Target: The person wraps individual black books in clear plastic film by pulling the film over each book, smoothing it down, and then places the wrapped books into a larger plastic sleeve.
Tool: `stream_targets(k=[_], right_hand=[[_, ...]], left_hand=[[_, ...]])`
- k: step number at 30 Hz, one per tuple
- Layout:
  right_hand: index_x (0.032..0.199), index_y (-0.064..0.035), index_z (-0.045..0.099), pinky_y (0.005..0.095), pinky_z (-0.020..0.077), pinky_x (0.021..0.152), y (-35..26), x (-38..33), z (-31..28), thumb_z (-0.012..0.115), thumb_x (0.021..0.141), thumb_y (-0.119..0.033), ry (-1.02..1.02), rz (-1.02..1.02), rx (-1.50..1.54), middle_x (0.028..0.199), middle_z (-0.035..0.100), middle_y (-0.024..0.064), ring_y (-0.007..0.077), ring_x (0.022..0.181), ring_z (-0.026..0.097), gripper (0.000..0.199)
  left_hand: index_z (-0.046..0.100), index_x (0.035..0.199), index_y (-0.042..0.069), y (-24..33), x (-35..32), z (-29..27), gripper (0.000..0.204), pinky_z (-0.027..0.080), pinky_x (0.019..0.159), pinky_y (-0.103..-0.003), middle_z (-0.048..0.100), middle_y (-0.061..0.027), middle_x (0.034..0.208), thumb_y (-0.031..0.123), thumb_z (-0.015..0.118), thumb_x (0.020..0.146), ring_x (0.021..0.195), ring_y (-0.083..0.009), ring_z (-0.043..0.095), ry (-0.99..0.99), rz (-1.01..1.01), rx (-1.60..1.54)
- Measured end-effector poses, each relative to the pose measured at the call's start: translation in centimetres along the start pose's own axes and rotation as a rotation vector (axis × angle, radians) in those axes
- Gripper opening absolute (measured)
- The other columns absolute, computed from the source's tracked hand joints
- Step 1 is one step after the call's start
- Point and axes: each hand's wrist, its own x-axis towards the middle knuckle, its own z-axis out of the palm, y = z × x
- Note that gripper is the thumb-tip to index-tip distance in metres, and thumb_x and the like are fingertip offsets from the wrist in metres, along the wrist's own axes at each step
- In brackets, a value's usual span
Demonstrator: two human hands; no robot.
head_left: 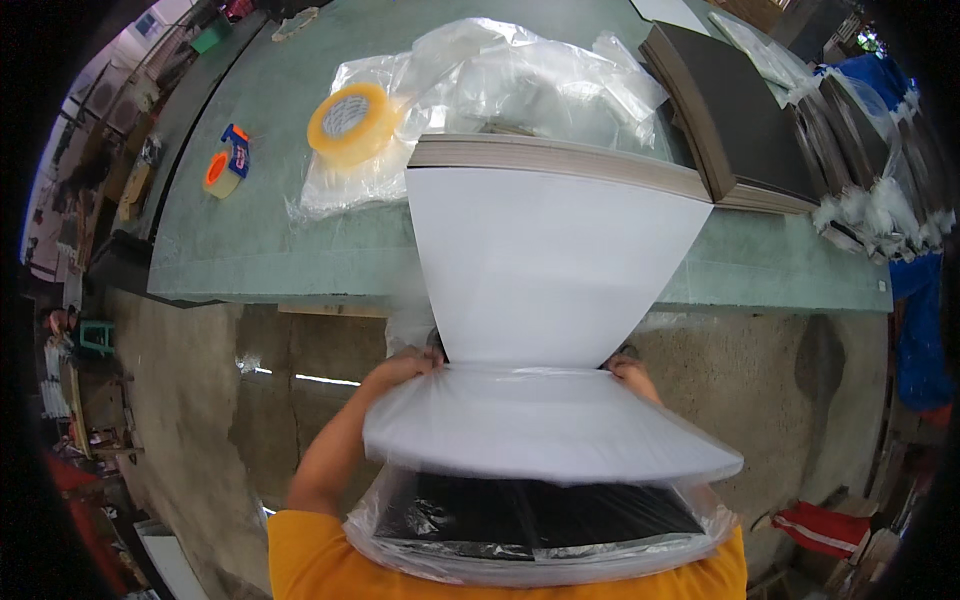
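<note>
A thick stack of white boards (545, 260) leans off the front edge of the green table (250, 240) toward me, its lower end inside a clear plastic bag (540, 430). My left hand (405, 368) grips the bag's open edge at the stack's left side. On the other side, my right hand (630, 375) grips the same edge. The bagged end, dark underneath, rests against my chest.
On the table lie loose clear plastic bags (490, 80), a large yellow tape roll (350, 122), a small orange tape roll with a blue dispenser (225, 170), and stacks of dark boards (740, 110) at the right. Concrete floor (200, 400) lies below.
</note>
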Motion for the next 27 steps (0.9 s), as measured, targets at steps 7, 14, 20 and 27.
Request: stream_targets(k=[7, 14, 20, 27], right_hand=[[0.086, -0.0008, 0.060, 0.0306, 0.0433, 0.067, -7.9, -0.8, -0.8, 0.050, 0.075, -0.013, 0.143, 0.052, -0.560, 0.081, 0.060, 0.0159, 0.0197, 0.074, 0.056, 0.019], [0.119, -0.0047, 0.046, 0.0464, 0.0241, 0.097, -24.9, -7.5, -1.2, 0.044, 0.086, -0.033, -1.365, -0.701, 0.287, 0.121, 0.044, 0.0196, 0.0317, 0.116, 0.040, 0.044], [0.129, -0.0092, 0.033, 0.0399, 0.0139, 0.103, -11.6, -5.4, 5.8, 0.038, 0.087, -0.044, -1.118, -0.166, -0.161, 0.136, 0.025, 0.0141, 0.0279, 0.128, 0.017, 0.054], [0.120, -0.0035, 0.042, 0.0356, 0.0296, 0.093, -12.0, 0.0, 7.4, 0.045, 0.083, -0.046, -0.822, -0.163, -0.615, 0.123, 0.037, 0.0187, 0.0251, 0.115, 0.034, 0.057]], left_hand=[[0.058, 0.089, 0.003, 4.3, -2.3, 1.2, 0.025, 0.045, 0.060, -0.031, 0.061, -0.0082, 0.076, 0.009, 0.054, 0.065, 0.065, -0.0199, 0.056, 0.382, 0.035, 1.249], [0.056, 0.100, 0.003, 14.4, -11.7, 7.9, 0.023, 0.042, 0.069, -0.031, 0.055, -0.0123, 0.090, 0.017, 0.051, 0.082, 0.076, -0.0228, 0.053, -1.022, 0.628, 0.573], [0.055, 0.090, 0.005, 0.5, -0.7, 8.2, 0.021, 0.042, 0.064, -0.032, 0.056, -0.0103, 0.079, 0.023, 0.055, 0.080, 0.071, -0.0219, 0.052, -0.181, 0.422, 0.722], [0.055, 0.082, 0.000, 10.2, 3.6, 11.1, 0.024, 0.041, 0.061, -0.028, 0.052, -0.0075, 0.068, 0.023, 0.048, 0.085, 0.067, -0.0128, 0.051, -0.042, 0.538, 0.756]])
